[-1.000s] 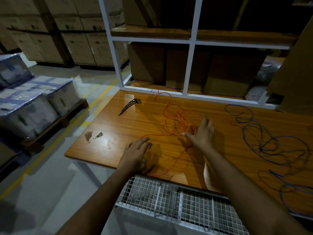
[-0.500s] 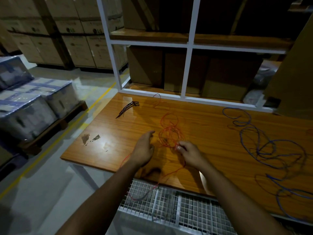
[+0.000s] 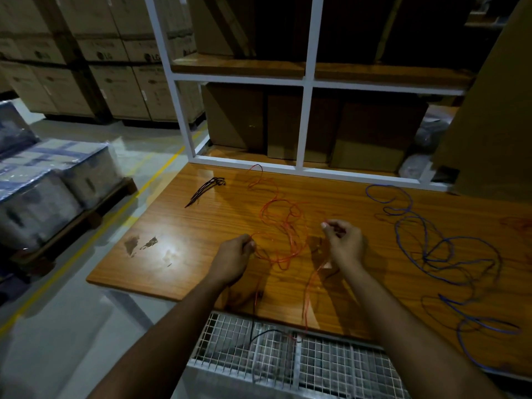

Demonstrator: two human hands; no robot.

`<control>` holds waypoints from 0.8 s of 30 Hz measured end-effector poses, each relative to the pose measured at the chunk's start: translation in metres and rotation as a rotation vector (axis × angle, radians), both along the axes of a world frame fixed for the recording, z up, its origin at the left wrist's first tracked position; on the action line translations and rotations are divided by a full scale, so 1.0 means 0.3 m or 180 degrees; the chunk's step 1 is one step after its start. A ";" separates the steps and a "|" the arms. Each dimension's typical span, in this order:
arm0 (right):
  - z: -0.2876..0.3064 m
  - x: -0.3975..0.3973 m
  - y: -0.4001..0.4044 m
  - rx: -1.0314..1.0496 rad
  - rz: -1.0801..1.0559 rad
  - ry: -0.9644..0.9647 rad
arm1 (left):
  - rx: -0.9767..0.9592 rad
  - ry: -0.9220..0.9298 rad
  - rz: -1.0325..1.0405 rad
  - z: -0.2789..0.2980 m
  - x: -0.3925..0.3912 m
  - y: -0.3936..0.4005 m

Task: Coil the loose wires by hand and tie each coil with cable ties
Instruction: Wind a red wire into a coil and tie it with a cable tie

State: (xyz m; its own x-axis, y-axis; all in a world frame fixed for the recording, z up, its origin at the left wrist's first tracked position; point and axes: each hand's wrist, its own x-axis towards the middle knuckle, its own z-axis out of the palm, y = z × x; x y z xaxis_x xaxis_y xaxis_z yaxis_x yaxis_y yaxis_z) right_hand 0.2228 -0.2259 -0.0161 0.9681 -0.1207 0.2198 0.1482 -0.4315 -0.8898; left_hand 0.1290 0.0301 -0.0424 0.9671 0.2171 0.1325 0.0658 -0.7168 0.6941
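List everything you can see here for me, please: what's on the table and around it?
red wire: one, red-orange, loose tangle mid-table, one end over the near edge
blue wire: one tangle, blue, right side of table
cable ties: small bunch, black, far left of table
table: one, orange wood
shelf frame: one, white, behind table, brown boxes inside
mesh rack: one, grey, below near edge
wrapped pallets: several, left floor
left hand: pinches red wire
right hand: pinches red wire

Single head-worn wide-angle view, we look forward and down from above our forearms, wooden table (image 3: 359, 203) close below, white shelf frame (image 3: 306, 82) facing us beyond.
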 end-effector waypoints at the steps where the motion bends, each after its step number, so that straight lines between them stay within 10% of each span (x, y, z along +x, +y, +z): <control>1: 0.003 0.007 -0.010 0.0042 -0.0071 -0.0026 | -0.0062 -0.0020 0.0169 0.002 0.002 0.012; 8: 0.035 0.012 -0.026 0.0367 0.0125 0.0141 | -0.0790 0.0070 0.0666 0.078 0.008 0.062; 14: 0.085 -0.004 0.021 0.0507 0.0400 0.0042 | -0.2252 -0.0231 -0.0388 0.230 0.073 -0.057; 24: 0.104 0.000 0.008 0.0385 0.0573 0.0106 | -0.0696 0.1055 0.0017 0.151 0.219 -0.306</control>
